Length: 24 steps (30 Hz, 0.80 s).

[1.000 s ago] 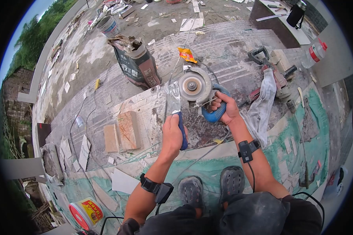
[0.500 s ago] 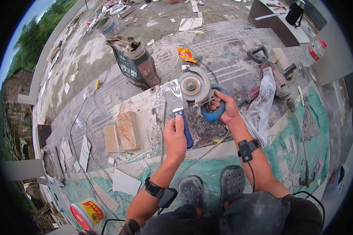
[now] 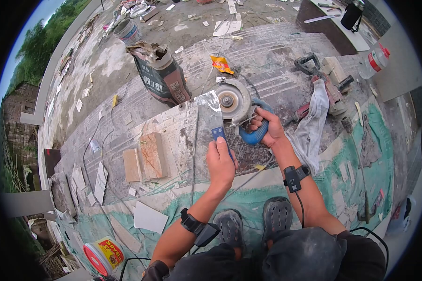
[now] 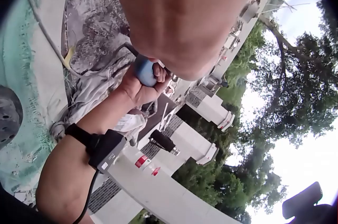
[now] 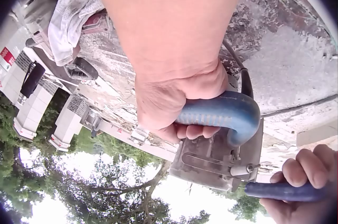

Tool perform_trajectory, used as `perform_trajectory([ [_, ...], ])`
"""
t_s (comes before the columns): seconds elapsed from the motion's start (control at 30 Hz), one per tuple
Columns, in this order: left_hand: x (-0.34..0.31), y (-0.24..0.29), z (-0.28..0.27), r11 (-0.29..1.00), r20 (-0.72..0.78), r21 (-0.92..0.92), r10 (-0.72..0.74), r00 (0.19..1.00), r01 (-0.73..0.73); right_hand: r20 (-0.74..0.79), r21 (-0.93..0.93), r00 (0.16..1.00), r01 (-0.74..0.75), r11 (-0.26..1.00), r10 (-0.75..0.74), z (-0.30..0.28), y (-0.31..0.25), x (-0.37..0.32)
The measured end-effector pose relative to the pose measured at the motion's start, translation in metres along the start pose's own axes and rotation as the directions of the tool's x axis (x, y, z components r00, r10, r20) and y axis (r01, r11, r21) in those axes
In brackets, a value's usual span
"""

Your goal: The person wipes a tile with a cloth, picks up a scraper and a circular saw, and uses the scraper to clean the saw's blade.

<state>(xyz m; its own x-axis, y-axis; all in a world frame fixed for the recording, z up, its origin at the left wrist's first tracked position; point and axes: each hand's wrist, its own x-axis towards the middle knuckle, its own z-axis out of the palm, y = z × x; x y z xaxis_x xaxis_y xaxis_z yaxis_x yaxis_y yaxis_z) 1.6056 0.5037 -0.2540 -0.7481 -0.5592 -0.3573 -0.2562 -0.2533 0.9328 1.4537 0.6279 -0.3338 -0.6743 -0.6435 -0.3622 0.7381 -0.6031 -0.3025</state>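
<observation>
In the head view my left hand (image 3: 221, 165) grips the blue handle of a putty knife (image 3: 209, 108), thumb laid along it. The wide shiny blade points up, its right edge beside the disc of a handheld circular saw (image 3: 239, 104). My right hand (image 3: 271, 130) is wrapped around the saw's blue loop handle (image 5: 244, 116). The saw is turned so its round blade and grey guard face up toward me. In the right wrist view the saw's metal base plate (image 5: 203, 174) shows below the handle, with the putty knife handle (image 5: 288, 192) close to it.
A torn bag (image 3: 162, 77) stands behind on the dusty board. Tile blocks (image 3: 153, 154) lie left; a red power tool (image 3: 330, 93) with a grey cloth (image 3: 318, 119) lies right. Cables cross the board. A bucket (image 3: 103, 255) sits near my left elbow, on green netting.
My left hand has moved right and turned the putty knife, so its blade shows broad and has shifted toward the saw's disc. My right hand and the saw have hardly moved.
</observation>
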Motion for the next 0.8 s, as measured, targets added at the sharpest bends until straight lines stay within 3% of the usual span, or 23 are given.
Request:
perform_trajectory([
  [0.8,-0.008,0.005,0.007,0.997,0.005,-0.056,-0.055,0.998,0.055,0.004,-0.021,1.0,0.025,0.999,-0.024,-0.002,0.002,0.002],
])
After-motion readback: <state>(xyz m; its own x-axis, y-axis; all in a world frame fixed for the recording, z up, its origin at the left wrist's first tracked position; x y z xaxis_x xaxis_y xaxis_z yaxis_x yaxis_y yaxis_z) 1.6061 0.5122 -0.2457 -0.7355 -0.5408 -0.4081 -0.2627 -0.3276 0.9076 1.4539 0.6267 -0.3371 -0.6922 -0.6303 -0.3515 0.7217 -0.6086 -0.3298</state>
